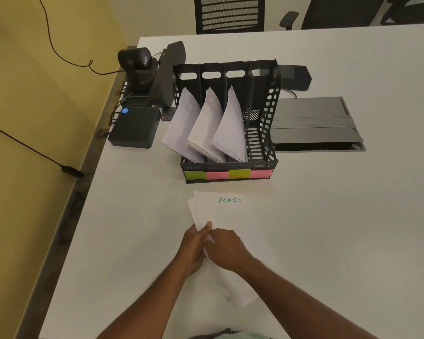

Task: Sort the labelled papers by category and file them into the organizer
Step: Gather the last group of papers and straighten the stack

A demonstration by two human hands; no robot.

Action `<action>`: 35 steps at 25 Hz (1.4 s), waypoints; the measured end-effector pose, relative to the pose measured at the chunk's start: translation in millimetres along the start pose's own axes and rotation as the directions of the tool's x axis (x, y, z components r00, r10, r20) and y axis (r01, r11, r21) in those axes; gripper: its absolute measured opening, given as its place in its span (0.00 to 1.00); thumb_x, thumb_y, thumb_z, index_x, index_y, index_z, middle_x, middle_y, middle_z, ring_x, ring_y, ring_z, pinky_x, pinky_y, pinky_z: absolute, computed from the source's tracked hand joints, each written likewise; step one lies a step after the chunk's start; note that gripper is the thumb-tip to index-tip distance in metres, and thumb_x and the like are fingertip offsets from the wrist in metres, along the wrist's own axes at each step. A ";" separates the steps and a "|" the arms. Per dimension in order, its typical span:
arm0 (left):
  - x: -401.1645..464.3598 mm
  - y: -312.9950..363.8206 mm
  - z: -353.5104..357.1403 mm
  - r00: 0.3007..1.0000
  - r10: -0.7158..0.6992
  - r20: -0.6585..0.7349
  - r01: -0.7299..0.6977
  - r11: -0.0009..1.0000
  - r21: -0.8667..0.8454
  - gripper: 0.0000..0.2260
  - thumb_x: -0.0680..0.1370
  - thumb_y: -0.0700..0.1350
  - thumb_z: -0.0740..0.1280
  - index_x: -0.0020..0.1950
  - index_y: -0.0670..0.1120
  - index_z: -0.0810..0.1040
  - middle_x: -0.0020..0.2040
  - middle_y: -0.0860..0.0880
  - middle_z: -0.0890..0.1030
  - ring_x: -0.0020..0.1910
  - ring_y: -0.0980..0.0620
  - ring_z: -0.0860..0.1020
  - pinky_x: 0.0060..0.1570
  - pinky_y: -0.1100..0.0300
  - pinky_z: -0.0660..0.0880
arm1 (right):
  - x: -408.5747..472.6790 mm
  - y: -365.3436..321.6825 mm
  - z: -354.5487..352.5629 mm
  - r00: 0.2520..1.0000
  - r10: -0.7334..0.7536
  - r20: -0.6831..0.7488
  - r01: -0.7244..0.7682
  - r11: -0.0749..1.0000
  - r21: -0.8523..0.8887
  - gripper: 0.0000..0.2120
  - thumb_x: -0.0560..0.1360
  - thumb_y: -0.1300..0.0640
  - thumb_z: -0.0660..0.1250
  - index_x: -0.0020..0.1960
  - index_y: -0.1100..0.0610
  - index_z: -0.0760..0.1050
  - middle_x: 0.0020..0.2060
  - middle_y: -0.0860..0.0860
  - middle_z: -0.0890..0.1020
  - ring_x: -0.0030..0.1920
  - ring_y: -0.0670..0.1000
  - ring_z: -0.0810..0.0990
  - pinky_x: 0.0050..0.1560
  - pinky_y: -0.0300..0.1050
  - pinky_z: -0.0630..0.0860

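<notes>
A small stack of white papers [227, 216] lies on the white table in front of me, the top sheet labelled "ADMIN" in green. My left hand [194, 248] pinches the stack's near left edge. My right hand [227, 248] grips the same edge beside it. Behind the stack stands a black mesh organizer [267, 133] with four slots. White papers [206, 126] lean in the three left slots; the right slot holds nothing. Green and pink sticky labels [228, 174] run along its front lip.
A dark box with a blue dot [135, 128], a black camera [137, 67] and cables sit left of the organizer near the table's left edge. A grey cable hatch [313, 123] lies open to the right. Office chairs [229, 13] stand behind the table.
</notes>
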State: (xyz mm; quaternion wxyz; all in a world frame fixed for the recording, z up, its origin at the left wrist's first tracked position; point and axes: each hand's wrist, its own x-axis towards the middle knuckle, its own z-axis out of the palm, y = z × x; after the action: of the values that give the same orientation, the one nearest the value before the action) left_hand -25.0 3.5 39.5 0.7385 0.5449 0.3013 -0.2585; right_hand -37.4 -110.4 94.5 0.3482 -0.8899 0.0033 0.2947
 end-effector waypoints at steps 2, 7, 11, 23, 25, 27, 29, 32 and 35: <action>3.3 0.9 -5.0 0.999 -0.009 -0.039 0.011 0.999 0.039 0.13 0.79 0.32 0.63 0.62 0.39 0.79 0.52 0.41 0.86 0.52 0.41 0.84 0.48 0.51 0.81 | 3.5 24.7 -8.3 0.989 0.058 -0.135 -0.040 0.991 0.127 0.16 0.80 0.57 0.62 0.64 0.62 0.77 0.59 0.58 0.82 0.60 0.57 0.80 0.55 0.41 0.72; -2.7 17.8 -33.0 0.996 -0.092 0.013 0.092 0.991 -0.092 0.16 0.77 0.29 0.62 0.63 0.38 0.78 0.50 0.41 0.86 0.46 0.42 0.84 0.43 0.51 0.82 | 4.5 115.0 -59.9 0.853 0.508 -0.116 -0.347 0.720 0.601 0.37 0.72 0.48 0.74 0.76 0.56 0.62 0.68 0.57 0.75 0.66 0.58 0.75 0.67 0.51 0.71; -9.6 25.3 -27.4 0.998 -0.027 0.058 0.029 0.999 -0.042 0.20 0.74 0.24 0.62 0.63 0.39 0.77 0.52 0.41 0.86 0.48 0.43 0.85 0.46 0.50 0.82 | -11.0 121.9 -72.5 0.973 0.169 0.156 -0.226 0.577 0.784 0.16 0.75 0.60 0.71 0.62 0.60 0.79 0.54 0.57 0.85 0.54 0.59 0.84 0.61 0.61 0.77; -37.0 31.4 6.9 0.848 0.517 -0.114 -0.442 0.810 0.385 0.23 0.68 0.33 0.74 0.59 0.50 0.76 0.51 0.48 0.82 0.51 0.50 0.82 0.46 0.60 0.80 | 1.4 77.7 -35.5 0.869 0.245 -0.431 0.180 0.653 0.735 0.19 0.72 0.68 0.72 0.61 0.58 0.78 0.52 0.55 0.84 0.53 0.57 0.83 0.42 0.36 0.81; -34.5 21.5 4.7 0.883 0.440 -0.164 -0.375 0.871 0.317 0.25 0.63 0.38 0.72 0.59 0.49 0.77 0.51 0.47 0.83 0.52 0.47 0.81 0.42 0.62 0.80 | 2.4 76.4 -34.2 0.877 0.262 -0.403 0.161 0.630 0.759 0.20 0.71 0.70 0.71 0.61 0.59 0.78 0.52 0.55 0.84 0.52 0.57 0.83 0.43 0.38 0.80; -31.2 14.9 6.1 0.891 0.401 -0.212 -0.355 0.908 0.224 0.22 0.62 0.36 0.71 0.55 0.49 0.79 0.49 0.47 0.84 0.49 0.47 0.82 0.37 0.62 0.79 | 2.5 73.7 -32.7 0.883 0.265 -0.387 0.158 0.610 0.777 0.20 0.71 0.71 0.70 0.61 0.59 0.78 0.51 0.56 0.84 0.51 0.55 0.82 0.41 0.38 0.80; -25.2 12.7 9.8 0.896 0.360 -0.260 -0.334 0.932 0.141 0.19 0.65 0.29 0.71 0.50 0.49 0.81 0.46 0.46 0.84 0.47 0.44 0.82 0.38 0.58 0.78 | 1.9 70.3 -30.5 0.896 0.234 -0.378 0.167 0.611 0.774 0.19 0.70 0.70 0.72 0.58 0.58 0.78 0.49 0.55 0.83 0.49 0.51 0.82 0.38 0.34 0.79; -15.0 12.7 17.8 0.887 0.256 -0.384 -0.275 0.962 0.007 0.20 0.67 0.25 0.68 0.47 0.49 0.81 0.46 0.45 0.84 0.46 0.43 0.81 0.45 0.55 0.77 | 0.8 69.2 -28.2 0.910 0.194 -0.367 0.167 0.638 0.752 0.16 0.72 0.70 0.71 0.54 0.53 0.78 0.46 0.51 0.83 0.48 0.51 0.81 0.39 0.32 0.77; -4.8 18.2 24.4 0.865 0.160 -0.475 -0.242 0.963 -0.117 0.17 0.65 0.26 0.64 0.43 0.46 0.81 0.42 0.46 0.83 0.42 0.42 0.79 0.43 0.54 0.77 | -3.6 72.1 -32.0 0.908 0.182 -0.377 0.110 0.765 0.634 0.14 0.75 0.63 0.70 0.59 0.52 0.78 0.50 0.51 0.83 0.52 0.52 0.82 0.42 0.33 0.78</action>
State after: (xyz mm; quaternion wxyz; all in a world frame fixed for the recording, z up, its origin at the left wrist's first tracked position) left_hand -11.4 -14.8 60.3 0.7131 0.5529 0.4307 -0.0160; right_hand -39.0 -185.7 70.6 0.6164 -0.7580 0.1954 0.0853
